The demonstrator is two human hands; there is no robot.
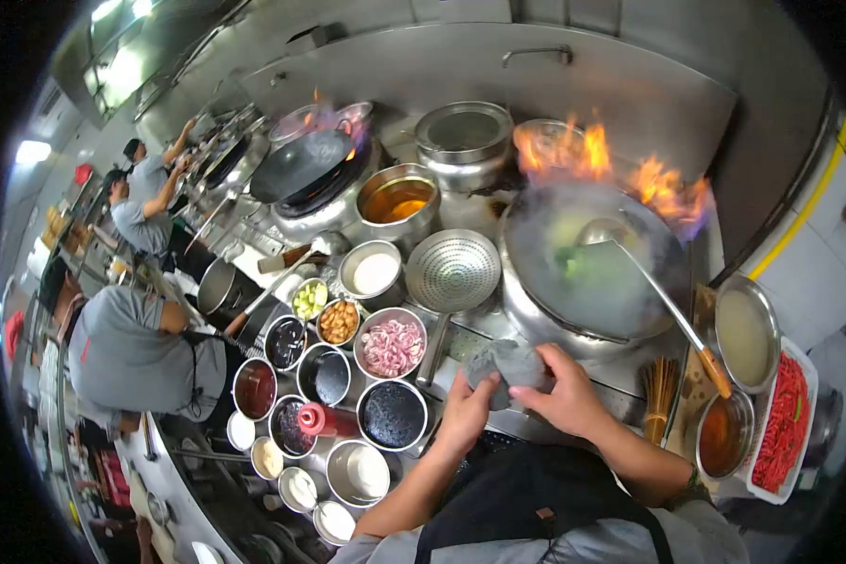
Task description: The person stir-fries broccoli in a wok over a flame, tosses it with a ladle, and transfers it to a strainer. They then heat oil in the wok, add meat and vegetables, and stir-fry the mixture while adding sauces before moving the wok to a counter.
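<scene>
Well, beyond the dark apron (536, 498), the left hand (468, 404) and right hand (569, 390) pinch a grey cloth (513, 362) between thumbs and fingers, bunched, probably for firm grip. Its long axis runs roughly left to right, just short of the steaming wok (543, 287). There the ladle (663, 299) slants its handle back rightward, likely for easy reach; flames (594, 153) rise behind.

Head-worn view, looking forward and down, wide-angle

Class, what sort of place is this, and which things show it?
Probably a restaurant kitchen: flames leap behind a big steaming wok, metal containers of ingredients stand nearby, and other people are at work.
</scene>
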